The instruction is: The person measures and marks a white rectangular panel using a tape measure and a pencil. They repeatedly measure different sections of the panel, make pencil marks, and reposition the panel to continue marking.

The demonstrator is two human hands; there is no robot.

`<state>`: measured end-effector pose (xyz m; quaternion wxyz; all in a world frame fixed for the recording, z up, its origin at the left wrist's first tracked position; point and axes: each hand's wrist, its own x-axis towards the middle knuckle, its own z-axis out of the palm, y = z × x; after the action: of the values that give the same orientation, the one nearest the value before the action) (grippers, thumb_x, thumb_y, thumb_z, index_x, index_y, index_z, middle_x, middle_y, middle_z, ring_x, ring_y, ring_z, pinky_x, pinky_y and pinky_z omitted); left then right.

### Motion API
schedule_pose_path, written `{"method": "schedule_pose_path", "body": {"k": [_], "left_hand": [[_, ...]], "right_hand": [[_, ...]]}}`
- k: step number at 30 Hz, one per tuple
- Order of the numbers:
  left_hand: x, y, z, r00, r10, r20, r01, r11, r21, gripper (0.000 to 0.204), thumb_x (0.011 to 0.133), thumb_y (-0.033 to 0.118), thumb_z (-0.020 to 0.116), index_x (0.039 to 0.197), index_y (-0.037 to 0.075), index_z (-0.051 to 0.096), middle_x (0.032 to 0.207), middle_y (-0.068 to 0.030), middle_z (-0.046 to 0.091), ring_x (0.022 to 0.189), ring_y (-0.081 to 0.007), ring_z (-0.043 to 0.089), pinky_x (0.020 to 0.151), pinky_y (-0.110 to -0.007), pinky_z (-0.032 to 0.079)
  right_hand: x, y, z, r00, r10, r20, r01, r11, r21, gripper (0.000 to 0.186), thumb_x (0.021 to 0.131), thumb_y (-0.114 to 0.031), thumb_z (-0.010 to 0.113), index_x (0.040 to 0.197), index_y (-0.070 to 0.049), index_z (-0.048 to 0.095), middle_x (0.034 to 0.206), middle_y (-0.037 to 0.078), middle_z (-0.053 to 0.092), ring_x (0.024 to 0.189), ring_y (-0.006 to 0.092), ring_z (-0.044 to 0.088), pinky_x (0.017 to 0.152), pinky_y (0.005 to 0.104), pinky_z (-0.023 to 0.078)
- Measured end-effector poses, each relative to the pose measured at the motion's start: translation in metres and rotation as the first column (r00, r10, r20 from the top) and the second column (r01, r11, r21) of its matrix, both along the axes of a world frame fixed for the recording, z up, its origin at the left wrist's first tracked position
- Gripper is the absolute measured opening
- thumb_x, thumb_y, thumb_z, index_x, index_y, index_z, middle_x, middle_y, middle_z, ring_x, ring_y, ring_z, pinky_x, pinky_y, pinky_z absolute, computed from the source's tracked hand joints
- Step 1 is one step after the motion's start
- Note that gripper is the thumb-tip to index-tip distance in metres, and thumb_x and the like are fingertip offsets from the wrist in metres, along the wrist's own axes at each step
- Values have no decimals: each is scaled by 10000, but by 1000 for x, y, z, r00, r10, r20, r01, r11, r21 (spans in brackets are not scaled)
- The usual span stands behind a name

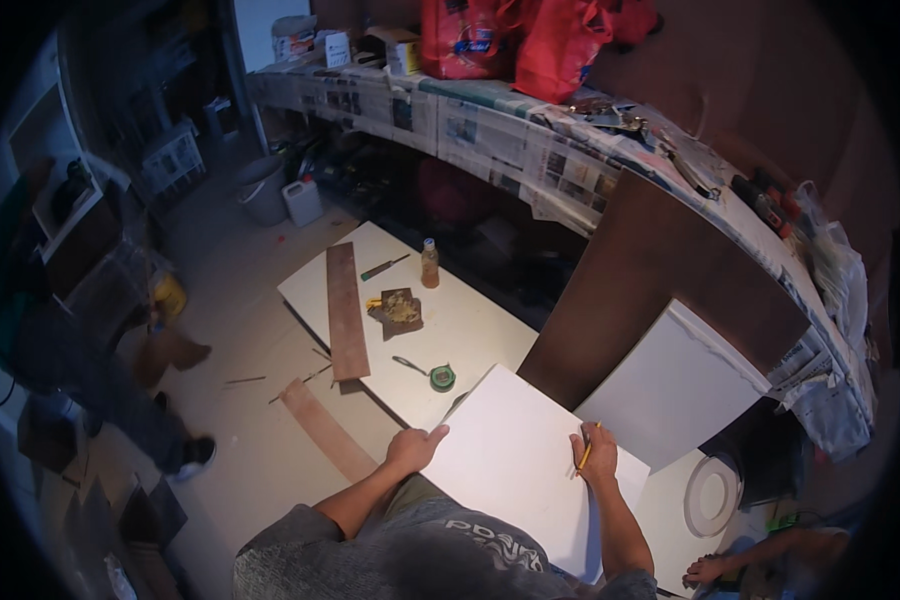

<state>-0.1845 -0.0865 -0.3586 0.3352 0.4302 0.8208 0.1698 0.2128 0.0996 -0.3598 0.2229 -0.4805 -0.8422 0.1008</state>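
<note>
A white board (530, 440) lies tilted in front of me, near my body. My left hand (415, 450) is closed on its left edge, thumb on top. My right hand (598, 458) is closed around a yellow pencil (585, 448) and rests at the board's right edge; its fingertips are partly hidden. Just beyond the board, a green tape measure (442, 377) with a dark strap lies on a large white panel (480, 330). Farther along that panel are a brown strip (346, 310), a brown scrap with yellowish paste (398, 312), a slim green-handled tool (382, 267) and a small bottle (429, 264).
A dark brown panel (650, 260) and another white panel (675, 385) lean against a newspaper-covered bench (490, 125) holding red bags (565, 50). A bucket (262, 190) and white jug (302, 202) stand far left. One person (90, 350) is at left; another's hand (705, 571) is lower right.
</note>
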Motion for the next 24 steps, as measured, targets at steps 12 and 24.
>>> {"method": "schedule_pose_path", "body": {"k": [12,24], "left_hand": [[-6,6,1,999,-26,-20,24,998,-60,908,1022,795,467,998,-39,825,1068,-326,774,1099,-494,737,1007,-556,553],[0,15,42,980,-110,-164,84,984,-158,897,1010,757,537,1325,-66,710,1299,-333,730,1262,-484,688,1091,-550,521]], "right_hand": [[-23,-91,22,977,5,-213,3,999,38,344,933,-214,830,1215,-46,728,1263,220,750,1176,421,701,1028,494,581],[-7,-135,51,928,-195,-317,191,981,-42,308,975,-215,799,1218,-31,756,1226,202,770,1151,405,710,1030,482,576]]}}
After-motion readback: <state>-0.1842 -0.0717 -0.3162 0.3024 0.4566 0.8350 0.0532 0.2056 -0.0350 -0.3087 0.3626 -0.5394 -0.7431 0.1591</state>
